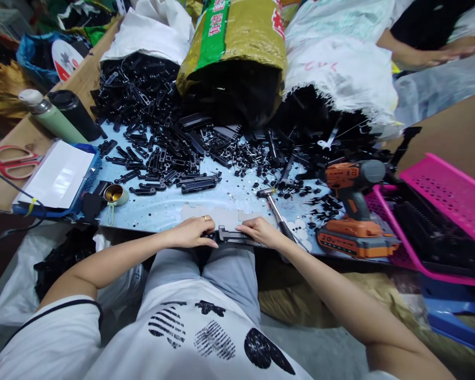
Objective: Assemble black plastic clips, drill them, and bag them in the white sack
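Note:
At the near edge of the table, a long black plastic part (230,235) lies between my hands. My left hand (196,231) has its thumb and fingers closed around the left end. The thumb and fingers of my right hand (261,231) are closed on the right end. Beneath the part is a flat piece of grey cardboard (226,215). A small hammer (275,206) rests just beyond my right hand, its handle toward me. The part's ends are hidden by my fingers.
An orange cordless drill (354,211) stands at right beside a pink basket (427,258) of black parts. Heaped black parts (154,111) spill from several sacks at the back. Scissors (16,162), a green bottle (53,119) and a small metal cup (116,195) are left.

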The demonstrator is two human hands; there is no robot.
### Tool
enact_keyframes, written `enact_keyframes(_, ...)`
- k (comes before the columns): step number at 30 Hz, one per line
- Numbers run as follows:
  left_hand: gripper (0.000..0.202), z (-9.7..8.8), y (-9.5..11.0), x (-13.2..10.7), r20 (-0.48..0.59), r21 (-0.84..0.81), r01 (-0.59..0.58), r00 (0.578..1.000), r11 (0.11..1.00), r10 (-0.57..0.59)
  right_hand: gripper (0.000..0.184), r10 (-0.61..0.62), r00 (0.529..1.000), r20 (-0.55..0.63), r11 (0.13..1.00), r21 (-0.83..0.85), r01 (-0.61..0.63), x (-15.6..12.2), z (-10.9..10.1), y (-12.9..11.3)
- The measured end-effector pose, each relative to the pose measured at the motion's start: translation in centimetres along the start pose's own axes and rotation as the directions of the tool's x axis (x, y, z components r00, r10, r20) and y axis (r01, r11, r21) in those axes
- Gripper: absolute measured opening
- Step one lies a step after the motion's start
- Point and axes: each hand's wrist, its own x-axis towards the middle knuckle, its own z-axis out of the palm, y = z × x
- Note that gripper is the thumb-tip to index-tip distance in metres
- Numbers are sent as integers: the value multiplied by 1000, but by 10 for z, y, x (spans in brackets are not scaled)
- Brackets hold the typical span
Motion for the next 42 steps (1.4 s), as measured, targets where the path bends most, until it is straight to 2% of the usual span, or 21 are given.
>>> enact_keyframes(4,33,-2,-4,1,27,-30,-106,994,994,107,62,-23,999,26,990,-136,26,-2,-3,-4)
enact_keyframes(6,28,-3,-6,0,1,-68,-166,986,984,166,62,-42,998,52,986,-159,50,-3,-5,-9)
enact_keyframes(8,22,-1,-8,-2,-107,-124,-193,978,973,181,61,-84,993,80,984,-154,95,-5,-8,-15)
enact_keyframes(11,14,4,-10,-7,-294,-171,-197,945,965,141,58,-136,987,85,974,-169,149,-7,-13,-25)
enact_keyframes(14,12,2,-11,-13,-380,-169,-218,914,961,140,55,-151,987,61,969,-190,160,-7,-19,-31)
enact_keyframes(16,14,-5,-14,-17,-513,-186,-211,854,960,88,55,-123,990,75,984,-117,131,-8,-24,-28)
enact_keyframes(18,17,-15,-19,-18,-659,-249,-162,751,955,-45,57,-48,992,115,999,31,45,-8,-27,-21)
enact_keyframes(19,19,-19,-23,-18,-695,-309,-132,708,942,-129,58,-3,990,142,994,108,-12,-7,-29,-16)
enact_keyframes(20,21,-22,-27,-16,-694,-385,-106,688,917,-212,58,38,985,171,983,173,-68,-7,-29,-11)
enact_keyframes(22,25,-26,-34,-10,-623,-549,-74,701,832,-348,59,92,972,216,955,258,-148,-4,-30,0)
enact_keyframes(24,28,-26,-39,-3,-540,-674,-67,724,736,-429,60,112,965,238,935,303,-184,0,-29,8)
enact_keyframes(26,28,-26,-41,4,-507,-731,-79,727,677,-463,62,127,966,226,927,320,-197,3,-30,13)
enact_keyframes(29,27,-28,-41,10,-518,-742,-104,717,662,-467,64,154,970,187,934,294,-205,8,-34,16)
enact_keyframes(32,25,-32,-44,12,-547,-707,-105,708,700,-447,64,124,982,145,968,199,-152,12,-39,17)
enact_keyframes(33,25,-33,-46,12,-566,-676,-98,704,731,-429,64,95,992,83,987,121,-105,13,-40,18)
enact_keyframes(35,23,-30,-51,9,-622,-558,-75,697,826,-357,63,-1,992,-124,992,-122,-14,16,-39,24)
enact_keyframes(37,22,-20,-58,3,-664,-391,-48,707,919,-246,62,-139,946,-292,922,-388,16,17,-36,35)
enact_keyframes(38,21,-12,-61,0,-660,-310,-41,728,950,-184,62,-195,928,-316,873,-487,18,17,-33,42)
enact_keyframes(40,19,6,-65,-8,-619,-186,-36,781,982,-88,59,-267,928,-261,792,-607,57,16,-29,53)
enact_keyframes(41,20,16,-67,-11,-604,-143,-16,793,990,-75,57,-292,930,-222,763,-640,87,15,-27,56)
enact_keyframes(42,21,24,-67,-13,-607,-112,32,789,993,-94,54,-316,928,-198,743,-659,112,16,-26,56)
